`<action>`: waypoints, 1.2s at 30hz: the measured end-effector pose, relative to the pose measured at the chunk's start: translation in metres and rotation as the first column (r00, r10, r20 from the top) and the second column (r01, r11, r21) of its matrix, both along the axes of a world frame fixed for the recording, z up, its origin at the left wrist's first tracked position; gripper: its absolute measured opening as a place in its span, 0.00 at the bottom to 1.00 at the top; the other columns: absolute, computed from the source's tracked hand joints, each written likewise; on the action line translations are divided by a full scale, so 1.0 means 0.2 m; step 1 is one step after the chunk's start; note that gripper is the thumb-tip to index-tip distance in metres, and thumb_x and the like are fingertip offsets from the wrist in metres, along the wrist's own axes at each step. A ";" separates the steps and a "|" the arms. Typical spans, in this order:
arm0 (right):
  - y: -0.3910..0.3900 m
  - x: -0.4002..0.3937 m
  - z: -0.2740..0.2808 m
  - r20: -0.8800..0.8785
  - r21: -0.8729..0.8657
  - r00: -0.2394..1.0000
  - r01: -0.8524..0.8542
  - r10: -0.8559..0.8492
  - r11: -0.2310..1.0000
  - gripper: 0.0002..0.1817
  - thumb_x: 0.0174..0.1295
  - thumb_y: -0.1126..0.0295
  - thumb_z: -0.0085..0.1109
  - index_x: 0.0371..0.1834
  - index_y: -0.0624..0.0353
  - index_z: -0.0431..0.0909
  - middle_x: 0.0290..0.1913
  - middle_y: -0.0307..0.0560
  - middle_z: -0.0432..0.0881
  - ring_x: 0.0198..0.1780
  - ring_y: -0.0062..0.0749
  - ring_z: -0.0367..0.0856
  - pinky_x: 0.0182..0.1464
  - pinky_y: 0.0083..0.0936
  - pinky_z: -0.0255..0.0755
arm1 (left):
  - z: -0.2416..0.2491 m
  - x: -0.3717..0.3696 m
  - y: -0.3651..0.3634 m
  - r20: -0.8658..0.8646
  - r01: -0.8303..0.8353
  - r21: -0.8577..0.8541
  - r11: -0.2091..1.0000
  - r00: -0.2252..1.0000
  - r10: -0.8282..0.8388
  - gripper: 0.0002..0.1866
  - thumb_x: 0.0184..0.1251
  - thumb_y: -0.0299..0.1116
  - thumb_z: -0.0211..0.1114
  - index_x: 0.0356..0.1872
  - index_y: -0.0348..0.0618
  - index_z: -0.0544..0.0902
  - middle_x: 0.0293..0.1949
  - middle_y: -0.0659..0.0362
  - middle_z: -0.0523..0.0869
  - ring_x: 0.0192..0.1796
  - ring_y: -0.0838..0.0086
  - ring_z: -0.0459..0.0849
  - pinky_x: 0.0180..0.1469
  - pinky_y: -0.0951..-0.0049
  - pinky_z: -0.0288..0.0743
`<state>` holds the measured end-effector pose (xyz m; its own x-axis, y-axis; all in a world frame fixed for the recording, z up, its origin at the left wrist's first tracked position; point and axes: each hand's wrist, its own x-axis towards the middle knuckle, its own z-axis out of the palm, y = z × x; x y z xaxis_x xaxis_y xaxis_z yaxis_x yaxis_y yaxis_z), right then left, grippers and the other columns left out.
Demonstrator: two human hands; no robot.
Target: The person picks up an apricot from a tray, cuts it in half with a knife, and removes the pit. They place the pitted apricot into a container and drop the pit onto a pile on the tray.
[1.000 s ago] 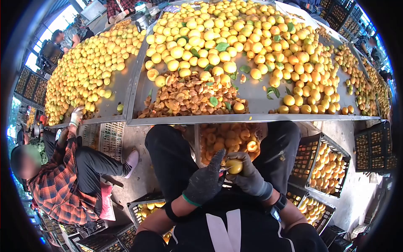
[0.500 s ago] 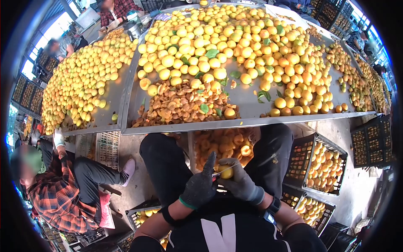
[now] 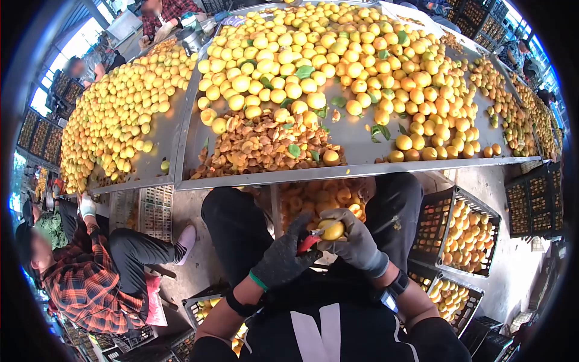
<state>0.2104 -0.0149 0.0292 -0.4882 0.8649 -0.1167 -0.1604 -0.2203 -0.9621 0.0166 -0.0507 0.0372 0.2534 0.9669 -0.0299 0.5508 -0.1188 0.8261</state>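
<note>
My left hand (image 3: 283, 256), in a dark glove, grips a small knife with a red handle (image 3: 309, 242). Its blade touches a yellow apricot (image 3: 332, 229). My right hand (image 3: 356, 241), also gloved, is wrapped around that apricot, holding it over my lap. Between my knees stands a crate of halved apricots (image 3: 313, 199). Just beyond, on the metal table (image 3: 362, 145), lies a heap of apricot pits (image 3: 259, 145) beside a large pile of whole apricots (image 3: 338, 66).
A person in a plaid shirt (image 3: 84, 277) sits at my left, reaching up to a second table of fruit (image 3: 120, 108). Black crates with halved apricots (image 3: 464, 232) stand at my right and another below left (image 3: 208, 304). More people work at the far end.
Both hands rose slightly with the apricot; the knife's red handle now shows at the fruit. The neighbour's gloved hand dropped from the table edge.
</note>
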 end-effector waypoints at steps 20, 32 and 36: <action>0.05 0.06 0.04 -0.496 -0.331 0.855 -0.021 -0.155 0.944 0.30 0.62 0.68 0.64 0.65 0.51 0.61 0.54 0.46 0.74 0.57 0.36 0.76 0.59 0.34 0.73 | 0.10 -0.04 0.04 0.415 -0.192 -0.082 0.978 0.885 0.209 0.28 0.62 0.29 0.66 0.64 0.45 0.68 0.41 0.52 0.79 0.40 0.64 0.81 0.47 0.66 0.77; 0.03 0.03 0.11 -0.391 -0.037 0.919 0.037 -0.049 0.999 0.31 0.48 0.74 0.76 0.55 0.52 0.69 0.50 0.46 0.77 0.49 0.34 0.78 0.51 0.30 0.73 | 0.12 -0.03 -0.10 -0.178 -0.047 0.145 0.988 0.981 0.073 0.29 0.58 0.40 0.71 0.61 0.49 0.76 0.31 0.48 0.84 0.28 0.56 0.84 0.31 0.64 0.77; -0.01 0.02 0.16 -0.265 0.010 0.964 -0.025 0.027 1.000 0.30 0.46 0.74 0.77 0.51 0.53 0.70 0.47 0.44 0.76 0.48 0.30 0.77 0.51 0.27 0.71 | 0.10 -0.04 -0.11 -0.268 0.001 0.218 0.976 0.962 0.059 0.23 0.54 0.37 0.72 0.53 0.50 0.82 0.34 0.49 0.86 0.29 0.56 0.84 0.31 0.63 0.77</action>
<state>0.2142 -0.0175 0.0608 -0.5229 0.8520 0.0260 -0.4047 -0.2213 -0.8872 0.0081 -0.0718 0.0575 0.2365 0.9648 0.1152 0.7562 -0.2572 0.6017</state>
